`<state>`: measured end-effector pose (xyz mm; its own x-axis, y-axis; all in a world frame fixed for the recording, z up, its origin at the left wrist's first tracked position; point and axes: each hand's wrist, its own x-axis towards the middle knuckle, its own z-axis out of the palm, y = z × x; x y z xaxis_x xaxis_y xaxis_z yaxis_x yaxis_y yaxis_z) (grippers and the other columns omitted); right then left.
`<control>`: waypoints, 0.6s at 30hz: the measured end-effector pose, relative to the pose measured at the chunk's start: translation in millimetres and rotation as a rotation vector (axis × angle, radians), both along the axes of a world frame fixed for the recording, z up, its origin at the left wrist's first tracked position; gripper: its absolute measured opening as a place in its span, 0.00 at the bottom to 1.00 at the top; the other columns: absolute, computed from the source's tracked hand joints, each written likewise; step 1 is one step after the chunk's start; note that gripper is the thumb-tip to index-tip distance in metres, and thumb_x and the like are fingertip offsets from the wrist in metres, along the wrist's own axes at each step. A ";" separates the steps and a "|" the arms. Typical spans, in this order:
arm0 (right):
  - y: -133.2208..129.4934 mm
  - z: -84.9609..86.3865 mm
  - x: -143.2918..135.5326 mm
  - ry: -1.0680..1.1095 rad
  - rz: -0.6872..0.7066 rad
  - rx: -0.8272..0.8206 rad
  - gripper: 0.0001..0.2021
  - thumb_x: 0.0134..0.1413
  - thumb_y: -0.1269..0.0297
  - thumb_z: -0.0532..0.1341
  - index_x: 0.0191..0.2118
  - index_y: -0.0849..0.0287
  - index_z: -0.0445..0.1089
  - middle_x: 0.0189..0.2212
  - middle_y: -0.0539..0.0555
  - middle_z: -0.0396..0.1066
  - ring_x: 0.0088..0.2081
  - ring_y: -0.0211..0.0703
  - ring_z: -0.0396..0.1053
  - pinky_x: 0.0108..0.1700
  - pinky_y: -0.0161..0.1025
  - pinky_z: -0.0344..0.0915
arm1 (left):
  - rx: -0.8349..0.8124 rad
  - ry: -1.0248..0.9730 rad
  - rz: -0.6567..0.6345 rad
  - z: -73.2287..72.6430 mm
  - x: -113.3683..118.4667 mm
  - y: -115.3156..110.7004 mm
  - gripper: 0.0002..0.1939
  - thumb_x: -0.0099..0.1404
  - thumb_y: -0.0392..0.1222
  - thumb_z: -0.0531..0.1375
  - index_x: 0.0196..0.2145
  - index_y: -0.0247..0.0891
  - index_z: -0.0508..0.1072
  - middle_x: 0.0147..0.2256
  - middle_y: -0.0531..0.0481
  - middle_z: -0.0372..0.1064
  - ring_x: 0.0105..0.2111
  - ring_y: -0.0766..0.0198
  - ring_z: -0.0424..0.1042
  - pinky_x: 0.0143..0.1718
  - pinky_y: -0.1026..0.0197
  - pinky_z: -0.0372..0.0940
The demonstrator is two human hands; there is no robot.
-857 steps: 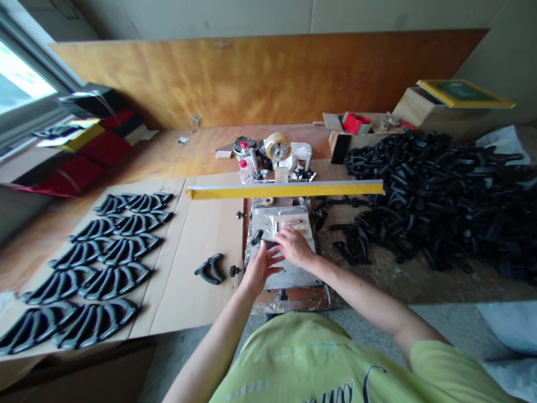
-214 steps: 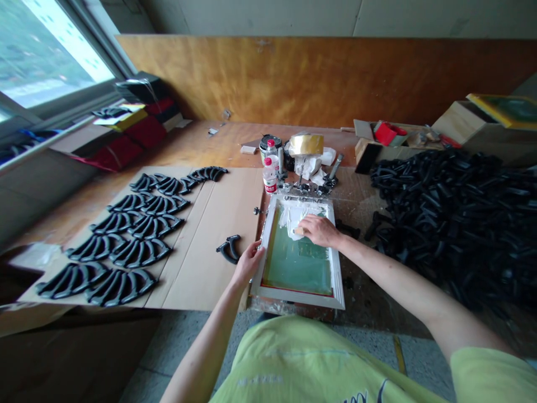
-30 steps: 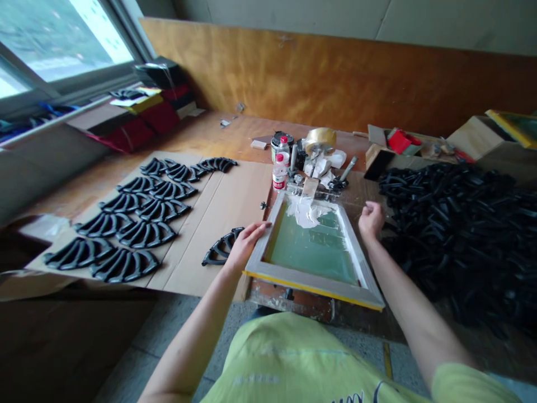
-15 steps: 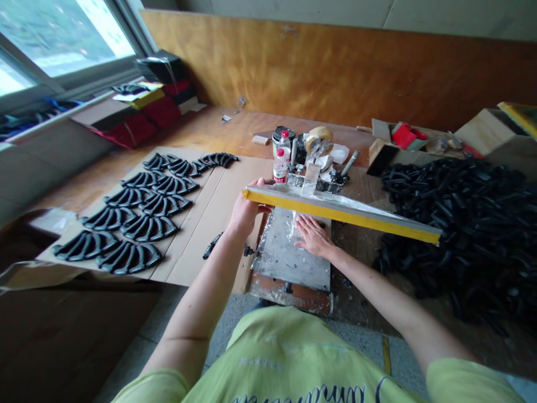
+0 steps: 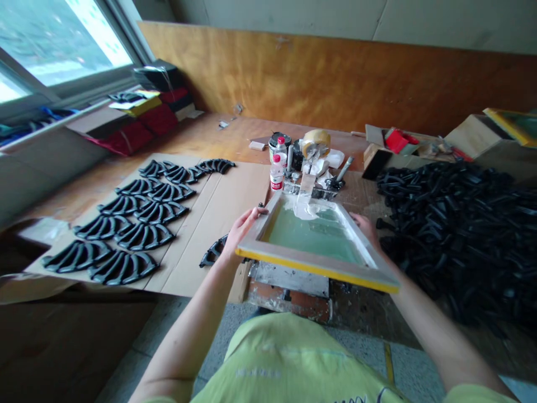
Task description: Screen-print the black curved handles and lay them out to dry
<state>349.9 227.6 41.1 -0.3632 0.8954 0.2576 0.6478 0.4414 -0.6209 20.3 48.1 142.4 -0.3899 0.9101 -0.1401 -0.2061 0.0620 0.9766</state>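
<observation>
At the far side of the bench, two clear bottles with red caps, the nearer bottle point(image 5: 277, 178) and the farther bottle point(image 5: 281, 149), stand close together beside a dark-lidded tub point(image 5: 274, 141); what the tub holds cannot be told. A roll of tape point(image 5: 318, 140) sits just right of them. Farther right, an open box point(image 5: 376, 159) holds a red object point(image 5: 398, 141) and small oddments, and beyond it a pale box point(image 5: 472, 136) bears a yellow-edged panel point(image 5: 509, 126).

The person's left hand point(image 5: 244, 225) grips the left rail of the screen frame point(image 5: 289, 254), and the right hand point(image 5: 366, 226) grips the right rail, its fingers partly hidden. The frame is tilted, its near edge raised over a metal plate point(image 5: 289, 276). White paste point(image 5: 305, 209) lies at the far end of its green mesh point(image 5: 310, 235), with a wooden blade point(image 5: 307, 183) there.

A band of bare cardboard point(image 5: 226, 201) gives room left of the frame, between it and the rows of black parts point(image 5: 145, 234); a fan of black pieces point(image 5: 210, 254) lies just beside the left wrist. To the right, only a narrow strip of bench separates the right hand from the heaped black parts point(image 5: 453, 224). The near edge of the bench runs just short of the person's shirt point(image 5: 289, 352).
</observation>
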 end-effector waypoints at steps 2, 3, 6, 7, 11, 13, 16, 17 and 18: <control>19.2 16.1 -12.4 0.016 -0.049 0.085 0.22 0.59 0.63 0.56 0.57 0.67 0.67 0.46 0.60 0.73 0.40 0.43 0.73 0.45 0.39 0.71 | -0.142 0.014 -0.054 -20.4 -1.0 -15.4 0.26 0.56 0.61 0.62 0.42 0.36 0.77 0.30 0.52 0.72 0.26 0.67 0.69 0.26 0.67 0.62; 25.4 24.5 -26.7 0.022 -0.062 0.149 0.24 0.57 0.64 0.59 0.58 0.65 0.65 0.51 0.62 0.70 0.43 0.46 0.73 0.48 0.42 0.70 | -0.193 0.018 -0.078 -31.9 -1.1 -22.0 0.27 0.56 0.61 0.63 0.45 0.37 0.76 0.30 0.52 0.72 0.25 0.67 0.69 0.25 0.67 0.61; 32.4 44.6 -87.1 -0.074 0.082 0.342 0.33 0.51 0.65 0.66 0.62 0.60 0.60 0.61 0.64 0.59 0.56 0.53 0.64 0.57 0.49 0.62 | -0.271 0.012 -0.091 -68.7 0.5 -33.1 0.39 0.54 0.57 0.65 0.60 0.42 0.64 0.28 0.54 0.72 0.24 0.67 0.69 0.24 0.67 0.61; 32.3 48.2 -106.9 -0.141 0.139 0.368 0.33 0.49 0.66 0.67 0.62 0.61 0.61 0.60 0.64 0.60 0.57 0.55 0.62 0.58 0.50 0.60 | -0.288 0.019 -0.082 -80.5 1.2 -34.1 0.44 0.53 0.57 0.66 0.64 0.42 0.59 0.27 0.55 0.72 0.23 0.67 0.69 0.23 0.67 0.61; 29.8 46.0 -149.4 -0.452 0.302 0.247 0.15 0.52 0.68 0.65 0.47 0.63 0.71 0.44 0.61 0.72 0.49 0.53 0.67 0.51 0.45 0.62 | -0.322 0.077 -0.050 -116.8 2.4 -31.5 0.46 0.54 0.57 0.65 0.66 0.40 0.56 0.28 0.54 0.72 0.24 0.66 0.69 0.25 0.67 0.62; 30.2 39.9 -147.2 -0.544 0.321 0.178 0.08 0.56 0.66 0.62 0.41 0.62 0.72 0.39 0.60 0.74 0.44 0.51 0.69 0.46 0.41 0.62 | -0.325 0.094 -0.049 -126.8 1.9 -30.6 0.44 0.55 0.57 0.64 0.65 0.40 0.58 0.28 0.53 0.72 0.24 0.66 0.69 0.25 0.67 0.62; 30.2 31.7 -133.1 -0.583 0.210 0.190 0.09 0.59 0.64 0.59 0.41 0.64 0.71 0.39 0.62 0.74 0.43 0.51 0.69 0.44 0.41 0.61 | -0.317 0.118 -0.054 -134.9 1.0 -31.3 0.41 0.56 0.57 0.63 0.63 0.40 0.61 0.29 0.53 0.71 0.24 0.67 0.68 0.26 0.66 0.62; 28.3 29.4 -129.2 -0.593 0.172 0.199 0.09 0.59 0.65 0.58 0.41 0.64 0.71 0.39 0.63 0.74 0.43 0.51 0.69 0.44 0.41 0.60 | -0.315 0.129 -0.055 -136.6 0.7 -31.8 0.39 0.57 0.57 0.62 0.63 0.40 0.61 0.29 0.52 0.71 0.25 0.66 0.68 0.27 0.66 0.62; 24.8 27.2 -126.4 -0.605 0.151 0.204 0.09 0.59 0.66 0.58 0.40 0.65 0.71 0.39 0.64 0.74 0.43 0.52 0.68 0.45 0.41 0.60 | -0.315 0.143 -0.054 -138.0 0.6 -32.3 0.38 0.58 0.57 0.62 0.63 0.40 0.62 0.30 0.52 0.72 0.26 0.66 0.69 0.27 0.66 0.63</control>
